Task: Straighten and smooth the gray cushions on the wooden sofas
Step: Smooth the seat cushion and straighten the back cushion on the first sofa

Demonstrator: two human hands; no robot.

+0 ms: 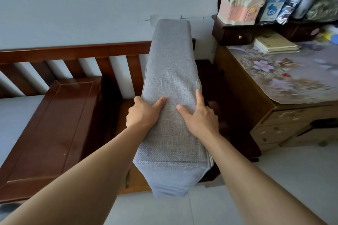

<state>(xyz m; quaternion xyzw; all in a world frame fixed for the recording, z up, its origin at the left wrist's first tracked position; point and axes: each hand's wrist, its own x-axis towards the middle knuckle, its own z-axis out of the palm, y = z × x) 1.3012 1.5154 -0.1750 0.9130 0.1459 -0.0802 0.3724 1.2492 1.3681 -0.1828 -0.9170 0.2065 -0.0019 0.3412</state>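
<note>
Cushion count and hand positions

Cushion (169, 82), gray: one, standing on edge over the wooden sofa (54, 115) seat, top against the wall. Hands: two. Left hand (144, 113) clasps the cushion's left edge, thumb on top. Right hand (196, 117) clasps the right edge, forefinger straight. Dresser (256, 111) at right: one pink toy house (241, 2), several bottles and boxes, one stack of booklets (276, 43).

On our left the wooden sofa seat (49, 126) lies bare and open. The gray cushion (172, 100) stands on edge, filling the middle. On the right, only a narrow gap separates it from the cluttered dresser (256, 115).
</note>
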